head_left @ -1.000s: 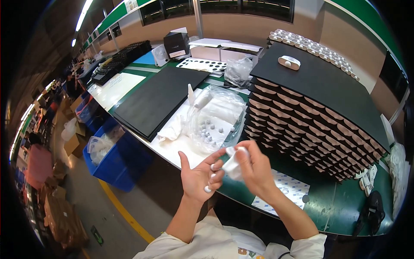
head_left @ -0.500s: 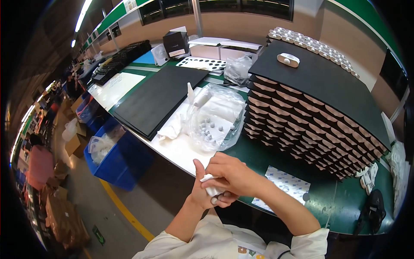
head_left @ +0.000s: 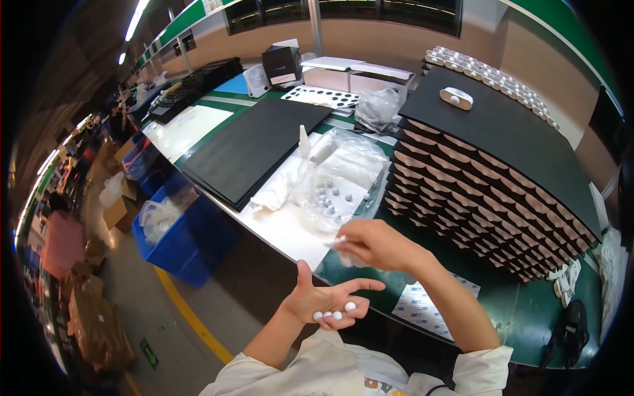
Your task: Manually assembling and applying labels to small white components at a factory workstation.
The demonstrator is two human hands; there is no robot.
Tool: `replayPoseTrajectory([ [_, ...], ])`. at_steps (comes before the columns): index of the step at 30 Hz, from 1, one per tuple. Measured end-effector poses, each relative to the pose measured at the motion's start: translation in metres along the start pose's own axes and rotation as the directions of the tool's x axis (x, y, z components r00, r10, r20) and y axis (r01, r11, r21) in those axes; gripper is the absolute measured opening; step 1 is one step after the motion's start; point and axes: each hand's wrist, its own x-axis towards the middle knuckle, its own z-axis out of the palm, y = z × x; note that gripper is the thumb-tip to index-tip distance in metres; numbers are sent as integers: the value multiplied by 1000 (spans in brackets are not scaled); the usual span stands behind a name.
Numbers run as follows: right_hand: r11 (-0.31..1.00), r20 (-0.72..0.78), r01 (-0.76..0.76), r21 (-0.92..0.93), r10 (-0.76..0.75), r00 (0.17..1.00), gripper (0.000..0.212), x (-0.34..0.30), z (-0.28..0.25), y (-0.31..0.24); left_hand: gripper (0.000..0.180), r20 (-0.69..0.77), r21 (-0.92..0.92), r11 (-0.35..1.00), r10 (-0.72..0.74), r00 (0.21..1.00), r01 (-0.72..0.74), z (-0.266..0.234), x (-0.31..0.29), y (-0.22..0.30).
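Observation:
My left hand (head_left: 305,300) is palm up, low in front of me, with thumb and index finger stretched out. Its other fingers curl around several small white balls (head_left: 337,315). Over the near bench edge, my right hand (head_left: 380,245) pinches a crumpled white cloth (head_left: 350,260), partly blurred and hidden by the fingers. Just beyond that hand lies a clear plastic bag (head_left: 360,158), spread out, with several pale balls (head_left: 335,191) inside or on it. Beneath the bag is a white sheet (head_left: 290,231), and another crumpled white cloth (head_left: 271,195) rests beside it.
Tall stacked black trays (head_left: 489,178) with beige scalloped parts stand at right, topped by a white oval device (head_left: 456,98). Flat black boards (head_left: 257,148) lie left of the bag. A blue bin (head_left: 175,244) sits on the floor. A printed sheet (head_left: 439,303) lies near my right forearm.
My hands have come apart. The right one moved up and away with the white cloth, while the left opened its thumb and index finger, showing the balls in its curled fingers.

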Motion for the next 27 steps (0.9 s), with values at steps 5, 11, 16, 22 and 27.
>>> replayPoseTrajectory([
  [5,949,-28,-283,135,289,957,33,41,43,3,142,66,-46,999,-23,998,26,-14,-12,-1],
  [11,996,-344,-83,23,86,935,28,87,71,19,80,-103,-200,940,259,960,-275,-4,-13,11],
  [16,997,-346,-60,44,71,936,23,35,24,0,25,-185,-69,861,485,855,-504,-23,-15,13],
  [22,797,-315,-143,586,387,866,25,-55,3,-14,26,-206,-41,876,463,862,-480,-17,14,2],
  [27,807,-408,-153,570,439,800,30,-90,12,-31,24,-282,102,892,451,847,-440,-12,41,-2],
])
